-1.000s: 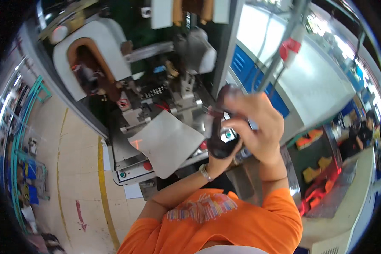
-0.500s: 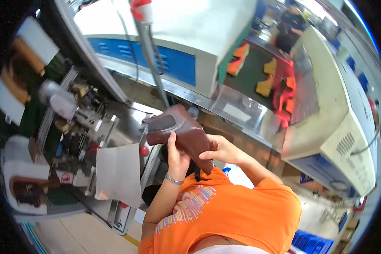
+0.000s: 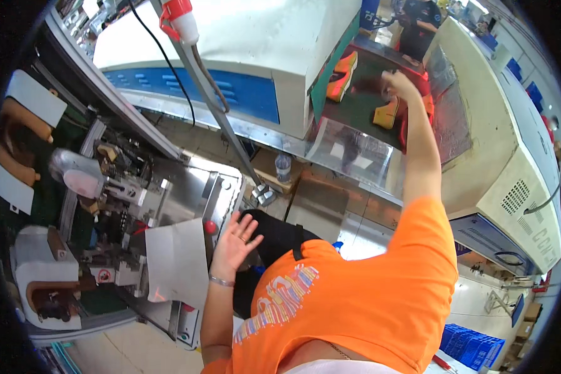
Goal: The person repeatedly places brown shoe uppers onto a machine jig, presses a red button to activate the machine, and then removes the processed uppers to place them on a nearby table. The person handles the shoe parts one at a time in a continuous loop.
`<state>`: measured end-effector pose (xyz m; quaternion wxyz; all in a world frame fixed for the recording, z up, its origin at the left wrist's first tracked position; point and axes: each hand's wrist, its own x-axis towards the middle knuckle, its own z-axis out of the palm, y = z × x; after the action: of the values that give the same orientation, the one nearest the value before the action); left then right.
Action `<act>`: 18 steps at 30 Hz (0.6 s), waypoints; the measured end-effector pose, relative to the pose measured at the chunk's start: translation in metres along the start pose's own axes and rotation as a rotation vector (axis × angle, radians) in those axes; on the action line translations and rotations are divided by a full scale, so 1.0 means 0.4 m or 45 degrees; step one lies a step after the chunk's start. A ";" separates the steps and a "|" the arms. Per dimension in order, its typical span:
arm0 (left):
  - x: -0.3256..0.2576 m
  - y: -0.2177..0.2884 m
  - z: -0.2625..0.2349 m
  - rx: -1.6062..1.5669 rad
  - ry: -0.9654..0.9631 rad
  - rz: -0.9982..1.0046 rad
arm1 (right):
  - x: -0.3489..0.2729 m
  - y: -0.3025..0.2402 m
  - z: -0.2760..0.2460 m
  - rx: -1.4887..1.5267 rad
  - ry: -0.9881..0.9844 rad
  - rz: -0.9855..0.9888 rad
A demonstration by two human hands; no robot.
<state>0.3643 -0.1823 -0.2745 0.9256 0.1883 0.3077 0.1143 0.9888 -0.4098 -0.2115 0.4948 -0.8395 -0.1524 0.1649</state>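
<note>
My left hand (image 3: 234, 242) is raised, palm showing and fingers spread, with nothing in it. It is beside a red knob (image 3: 210, 227) and a pale sheet (image 3: 176, 260) on the machine at left. My right arm stretches far forward, and my right hand (image 3: 400, 85) hangs over a dark green belt (image 3: 361, 111) between two pale machine housings. Its fingers are bent and small in view, and I cannot make out whether they grip anything. Near them are a yellow-orange shoe piece (image 3: 343, 76) and a yellow piece (image 3: 387, 115). A blurred dark patch shows beside the fingertips.
A slanted metal pole (image 3: 215, 109) with a red and white plug stands ahead. The white and blue housing (image 3: 199, 93) is on its far side, a cream housing (image 3: 498, 143) at right. A clear cup (image 3: 283, 167) sits below. Another person (image 3: 419, 31) stands beyond the belt.
Both hands held a brown leather shoe upper before; it is no longer in front of me. My right hand has swung out over the belt, and my left hand has let go and opened.
</note>
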 end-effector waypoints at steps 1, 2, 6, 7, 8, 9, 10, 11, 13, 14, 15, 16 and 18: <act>-0.016 0.016 -0.006 0.028 -0.051 0.054 | 0.051 0.007 -0.022 0.316 0.153 0.222; -0.029 0.021 -0.019 0.038 -0.009 0.108 | 0.085 0.015 -0.005 0.268 0.269 0.239; -0.093 0.014 -0.053 0.124 0.113 0.274 | 0.062 0.132 0.157 -0.985 0.128 0.065; -0.109 0.007 -0.071 0.135 0.118 0.287 | 0.041 0.196 0.197 -0.794 -0.085 0.213; -0.135 -0.007 -0.101 0.136 0.173 0.320 | -0.037 0.185 0.300 -0.988 -0.362 0.191; -0.146 -0.013 -0.118 0.149 0.185 0.317 | -0.086 0.227 0.351 -0.934 -0.457 0.280; -0.163 -0.019 -0.136 0.131 0.240 0.338 | -0.157 0.262 0.410 -0.685 -0.583 0.217; -0.183 -0.021 -0.151 0.118 0.283 0.353 | -0.212 0.299 0.457 -0.399 -0.802 0.169; -0.194 -0.007 -0.152 0.176 0.296 0.380 | -0.285 0.441 0.559 -0.330 -0.991 -0.061; -0.210 -0.008 -0.156 0.217 0.320 0.442 | -0.357 0.416 0.639 -0.436 -1.059 -0.021; -0.223 -0.009 -0.159 0.249 0.336 0.510 | -0.445 0.338 0.689 -0.215 -1.111 0.112; -0.224 -0.006 -0.145 0.236 0.402 0.536 | -0.491 0.317 0.723 -0.255 -1.213 -0.015; -0.212 -0.008 -0.147 0.227 0.328 0.588 | -0.560 0.299 0.794 -0.160 -1.257 -0.122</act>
<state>0.2623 -0.1965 -0.2746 0.8079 0.3182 0.3807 0.3178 0.6626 -0.3114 -0.4334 0.3190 -0.6815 -0.4165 0.5102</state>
